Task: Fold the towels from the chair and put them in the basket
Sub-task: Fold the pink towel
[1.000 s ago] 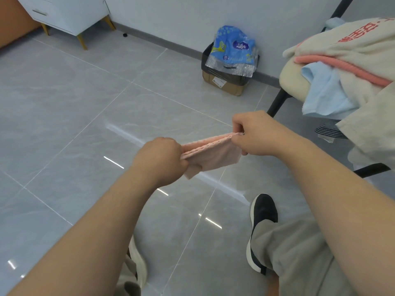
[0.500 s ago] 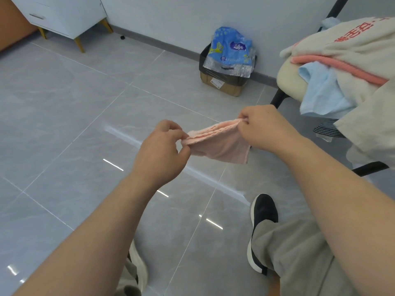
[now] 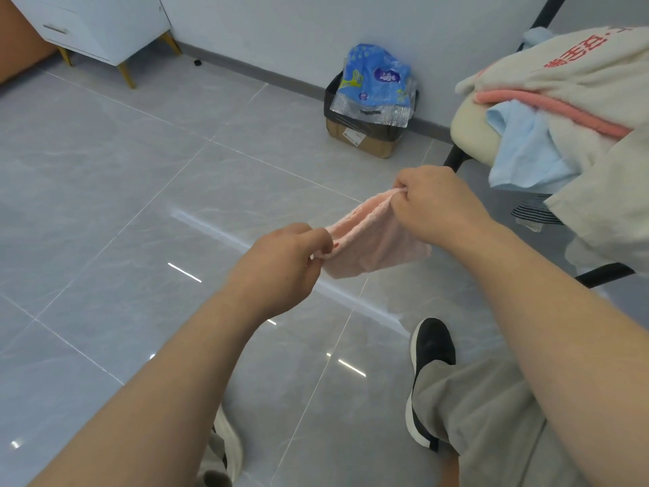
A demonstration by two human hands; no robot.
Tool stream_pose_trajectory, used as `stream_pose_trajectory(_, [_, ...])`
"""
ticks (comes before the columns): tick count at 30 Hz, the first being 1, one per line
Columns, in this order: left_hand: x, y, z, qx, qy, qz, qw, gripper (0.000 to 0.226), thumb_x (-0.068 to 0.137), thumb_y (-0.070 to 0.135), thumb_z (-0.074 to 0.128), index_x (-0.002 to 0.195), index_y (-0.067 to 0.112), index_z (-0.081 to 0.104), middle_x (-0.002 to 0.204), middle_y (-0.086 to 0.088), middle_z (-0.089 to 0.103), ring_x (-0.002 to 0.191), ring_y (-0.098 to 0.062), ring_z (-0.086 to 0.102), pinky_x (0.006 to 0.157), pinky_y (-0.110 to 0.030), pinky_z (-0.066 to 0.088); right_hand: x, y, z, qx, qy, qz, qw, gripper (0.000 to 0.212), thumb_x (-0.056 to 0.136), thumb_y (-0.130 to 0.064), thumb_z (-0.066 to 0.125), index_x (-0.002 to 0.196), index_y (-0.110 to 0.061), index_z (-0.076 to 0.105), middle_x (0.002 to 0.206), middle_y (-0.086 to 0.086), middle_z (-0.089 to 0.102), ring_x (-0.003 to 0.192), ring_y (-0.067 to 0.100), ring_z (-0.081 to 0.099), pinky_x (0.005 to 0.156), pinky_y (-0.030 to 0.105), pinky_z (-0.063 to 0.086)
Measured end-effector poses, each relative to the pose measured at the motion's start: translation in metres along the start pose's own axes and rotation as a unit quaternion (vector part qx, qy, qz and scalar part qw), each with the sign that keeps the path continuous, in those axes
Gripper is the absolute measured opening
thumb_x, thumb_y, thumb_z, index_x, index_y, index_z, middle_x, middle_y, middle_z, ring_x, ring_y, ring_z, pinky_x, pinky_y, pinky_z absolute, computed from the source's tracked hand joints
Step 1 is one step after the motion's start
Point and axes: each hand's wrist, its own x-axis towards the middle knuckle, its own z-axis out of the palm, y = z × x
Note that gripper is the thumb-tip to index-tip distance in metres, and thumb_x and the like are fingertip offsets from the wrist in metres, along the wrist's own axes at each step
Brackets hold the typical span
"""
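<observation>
While we hold it in mid-air over the grey tiled floor [image 3: 140,170], the pink towel [image 3: 372,240] hangs folded betw. our two hands, top edge pulled taut and sloping up from lower left to upper right. Our left hand [image 3: 281,268] pinches the near end w/ thumb & curled fingers; our right hand [image 3: 435,202] pinches the far end likewise, knuckles up. The hands are apart, w/ the cloth spanning the gap and its loose part drooping below.

To the right stands the chair [image 3: 470,135], its cream seat heaped w/ laundry: a blue towel [image 3: 526,152] hanging off the front edge, a coral towel [image 3: 548,107] above it, and a cream cloth w/ red print [image 3: 579,65] on top.

By the wall sits a cardboard box [image 3: 361,138] holding a blue packet [image 3: 375,79]. A white cabinet [image 3: 105,22] stands top left. Our black shoe [image 3: 432,346] and grey trouser leg [image 3: 491,434] show at bottom right.
</observation>
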Motion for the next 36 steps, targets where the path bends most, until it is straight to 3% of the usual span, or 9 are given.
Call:
stream_pose_trajectory(4, [0.000,0.002,0.002,-0.011,-0.017,-0.010,1.000,0.019,0.091,0.015,0.061,0.100,0.027,0.072,0.103,0.008,0.061,0.083,-0.018,0.061,0.074,-0.037,0.053,0.000,0.000,0.001,-0.006,-0.003,0.000,1.000,0.026,0.093,-0.019,0.041,0.103,-0.015,0.065,0.104,0.010,0.061,0.096,0.030,0.055,0.077,0.037,0.047])
stream_pose_trajectory(10, [0.001,0.000,0.002,-0.002,-0.041,-0.071,0.997,0.012,0.092,0.029,0.064,0.097,0.024,0.073,0.101,0.010,0.055,0.084,-0.014,0.061,0.081,-0.035,0.052,0.001,-0.001,0.000,0.008,-0.009,-0.006,1.000,0.027,0.094,-0.019,0.040,0.105,-0.017,0.066,0.103,0.006,0.060,0.092,0.026,0.053,0.075,0.035,0.044])
stream_pose_trajectory(13, [0.003,0.002,0.000,0.008,-0.045,-0.094,0.995,0.019,0.086,0.042,0.071,0.086,0.024,0.066,0.092,0.007,0.054,0.081,-0.014,0.056,0.076,-0.032,0.049,-0.001,-0.003,0.001,0.018,-0.008,-0.033,0.999,0.026,0.095,-0.019,0.041,0.103,-0.017,0.065,0.099,0.003,0.057,0.092,0.023,0.052,0.074,0.034,0.043])
stream_pose_trajectory(16, [0.004,0.006,0.000,0.014,-0.033,-0.119,0.992,0.028,0.086,0.038,0.071,0.074,0.025,0.048,0.080,0.006,0.052,0.080,-0.019,0.053,0.067,-0.033,0.043,-0.002,-0.005,0.001,0.029,0.006,-0.057,0.998,0.025,0.095,-0.020,0.040,0.100,-0.018,0.064,0.096,0.000,0.054,0.091,0.022,0.051,0.075,0.034,0.044])
stream_pose_trajectory(19, [0.003,0.007,0.003,-0.013,-0.031,-0.137,0.990,0.020,0.086,0.026,0.067,0.088,0.022,0.048,0.080,0.007,0.055,0.080,-0.020,0.054,0.063,-0.034,0.043,-0.003,-0.006,0.002,0.033,0.013,-0.072,0.997,0.022,0.094,-0.020,0.041,0.097,-0.019,0.063,0.094,-0.001,0.054,0.091,0.021,0.052,0.075,0.034,0.044])
stream_pose_trajectory(23, [0.002,0.007,0.004,-0.013,-0.076,-0.110,0.991,0.027,0.084,0.027,0.067,0.111,0.027,0.060,0.078,0.013,0.058,0.080,-0.016,0.055,0.068,-0.033,0.049,-0.004,-0.008,0.003,0.031,0.017,-0.083,0.996,0.025,0.094,-0.019,0.042,0.101,-0.017,0.066,0.094,-0.001,0.055,0.093,0.022,0.053,0.080,0.037,0.047])
stream_pose_trajectory(26, [0.000,0.011,0.005,0.021,-0.107,-0.075,0.991,0.007,0.085,0.032,0.066,0.088,0.028,0.062,0.079,0.006,0.057,0.076,-0.018,0.054,0.063,-0.033,0.046,-0.005,-0.010,0.003,0.034,0.013,-0.079,0.996,0.026,0.095,-0.019,0.042,0.103,-0.016,0.066,0.098,0.001,0.058,0.093,0.021,0.053,0.080,0.036,0.048])
stream_pose_trajectory(32, [0.000,0.019,0.010,0.052,-0.132,-0.058,0.988,0.037,0.092,0.029,0.059,0.061,0.025,0.037,0.074,0.003,0.044,0.069,-0.020,0.047,0.053,-0.029,0.027,-0.005,-0.010,0.003,0.040,0.016,-0.074,0.996,0.027,0.094,-0.019,0.042,0.103,-0.016,0.067,0.098,0.002,0.059,0.094,0.023,0.054,0.081,0.035,0.047])
stream_pose_trajectory(36, [0.000,0.017,0.016,0.072,-0.124,-0.071,0.987,0.027,0.099,0.037,0.053,0.084,0.023,0.070,0.095,0.002,0.046,0.088,-0.021,0.051,0.063,-0.029,0.033,-0.004,-0.010,0.002,0.058,0.015,-0.071,0.996,0.026,0.095,-0.020,0.044,0.104,-0.017,0.068,0.096,-0.001,0.059,0.090,0.018,0.052,0.077,0.031,0.043])
